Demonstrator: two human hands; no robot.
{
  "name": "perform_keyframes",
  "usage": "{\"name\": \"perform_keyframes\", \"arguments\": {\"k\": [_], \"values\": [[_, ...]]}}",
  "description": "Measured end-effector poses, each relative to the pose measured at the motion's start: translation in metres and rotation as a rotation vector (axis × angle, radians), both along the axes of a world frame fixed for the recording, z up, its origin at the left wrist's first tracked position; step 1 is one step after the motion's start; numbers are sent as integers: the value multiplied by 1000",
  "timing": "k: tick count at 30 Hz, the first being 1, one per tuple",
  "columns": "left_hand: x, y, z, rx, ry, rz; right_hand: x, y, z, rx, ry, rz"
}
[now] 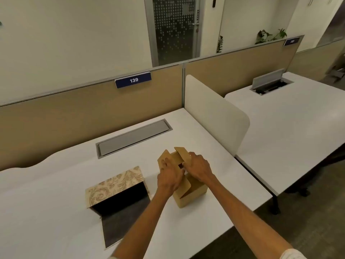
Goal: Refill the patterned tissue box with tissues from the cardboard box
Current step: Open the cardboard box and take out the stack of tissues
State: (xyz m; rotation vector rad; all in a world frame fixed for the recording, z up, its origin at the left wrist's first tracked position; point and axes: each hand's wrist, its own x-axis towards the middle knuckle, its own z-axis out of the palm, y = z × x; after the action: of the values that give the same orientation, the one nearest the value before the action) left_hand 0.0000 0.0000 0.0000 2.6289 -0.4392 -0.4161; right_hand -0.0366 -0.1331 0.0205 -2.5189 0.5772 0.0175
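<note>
A plain cardboard box [192, 194] stands on the white desk [56, 221] with its top flaps raised. My left hand [170, 176] rests on the left flaps, fingers spread over the opening. My right hand [198, 168] grips the right flap at the top. The box's inside is mostly hidden by my hands, and no tissues show. To the left lies the patterned tissue box [115, 185], beige with leaf scrolls, its near side open and dark inside, a dark flap [117, 227] folded out flat toward me.
A grey cable hatch [134, 137] is set into the desk behind the boxes. A cream side screen [214, 116] divides this desk from the neighbouring one on the right. A tan partition with a sign reading 139 [133, 80] runs along the back.
</note>
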Motion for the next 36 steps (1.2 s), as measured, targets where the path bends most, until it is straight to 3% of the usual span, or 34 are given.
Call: {"name": "perform_keyframes", "arguments": {"k": [7,14,21,29,36], "values": [[-1,-11,-12,-96,217,161,0,-1,-10,-73,92,44],[7,6,-23,-494,233,341,1,-14,-17,-18,10,33],[7,41,-45,-720,167,386,-4,-48,-21,-57,-132,-80],[6,49,-54,-717,88,494,-7,-85,-35,-39,-65,-231],[-10,30,-65,-630,207,551,-6,-96,-51,2,18,-311]]}}
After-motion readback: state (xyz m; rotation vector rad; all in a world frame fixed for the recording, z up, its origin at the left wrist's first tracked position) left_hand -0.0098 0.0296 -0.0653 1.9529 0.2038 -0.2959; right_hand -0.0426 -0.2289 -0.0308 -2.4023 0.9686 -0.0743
